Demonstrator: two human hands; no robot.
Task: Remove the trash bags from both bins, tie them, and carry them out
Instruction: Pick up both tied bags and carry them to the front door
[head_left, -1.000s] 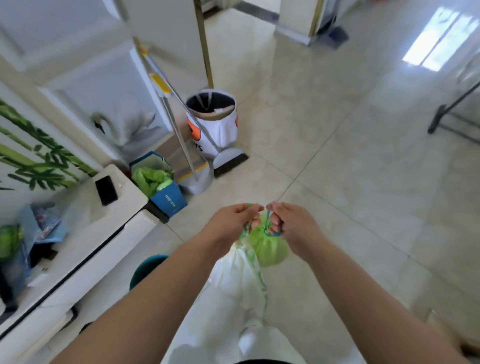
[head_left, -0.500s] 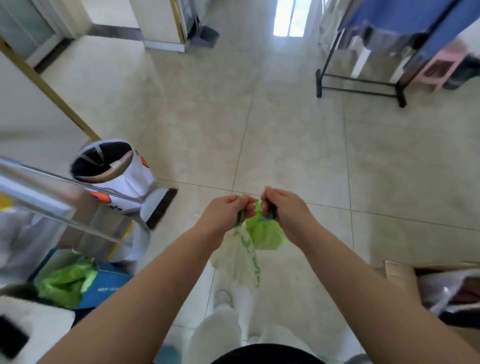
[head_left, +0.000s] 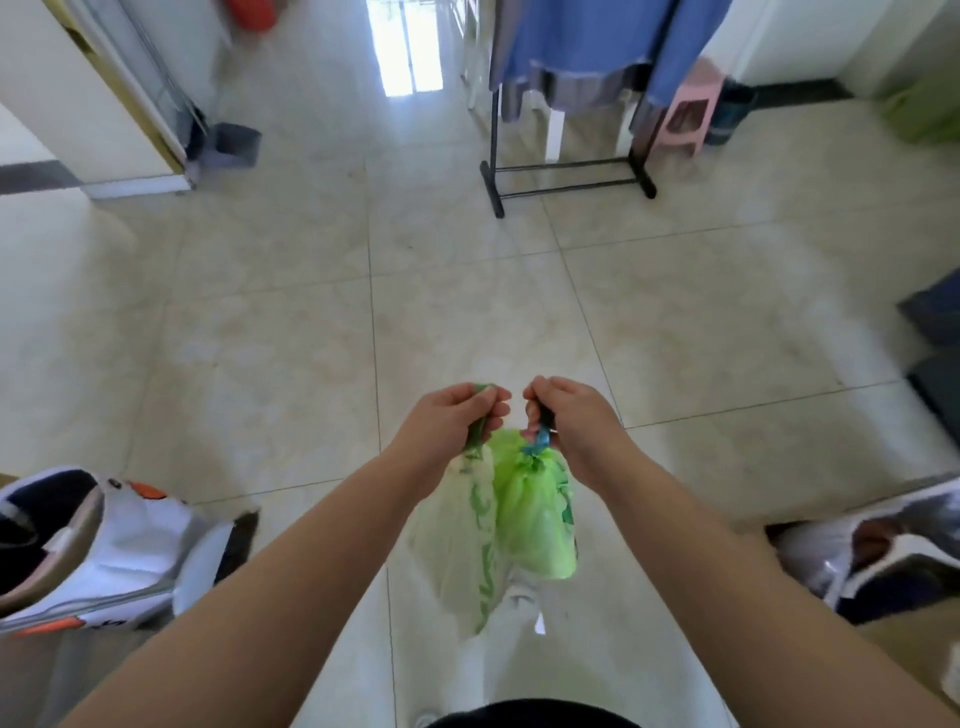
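- The left hand (head_left: 449, 423) is held out in front of the person, above the tiled floor (head_left: 675, 322).
- Its fingers (head_left: 491, 402) are curled tight round the twisted green neck of a pale trash bag (head_left: 457, 535).
- The pale trash bag hangs straight down from that hand. It is whitish with green marks on it.
- The right hand (head_left: 569, 423) is held out just beside the left one, with a small gap between them.
- Its fingers (head_left: 535, 397) are curled round the top of a bright green trash bag (head_left: 535, 519).
- A blue drawstring (head_left: 537, 446) pokes out under the right hand, where the green bag is bunched shut.
- The two bags hang side by side and touch each other.
- Both bags hang in front of the person's white trousers (head_left: 524, 654).
- A white bin (head_left: 119, 551) with orange marks is at the lower left, near the left arm. Its inside looks dark.
- Far across the floor stands a black clothes rack (head_left: 566, 179) with blue clothes (head_left: 587, 41) hanging on it.
- A pink stool (head_left: 685, 114) is just beside the rack, on its right.
- A gray dustpan (head_left: 231, 145) rests by the wall at the far left.
- At the lower right there is something white and shiny (head_left: 831, 545), but it is too blurry to tell what it is.
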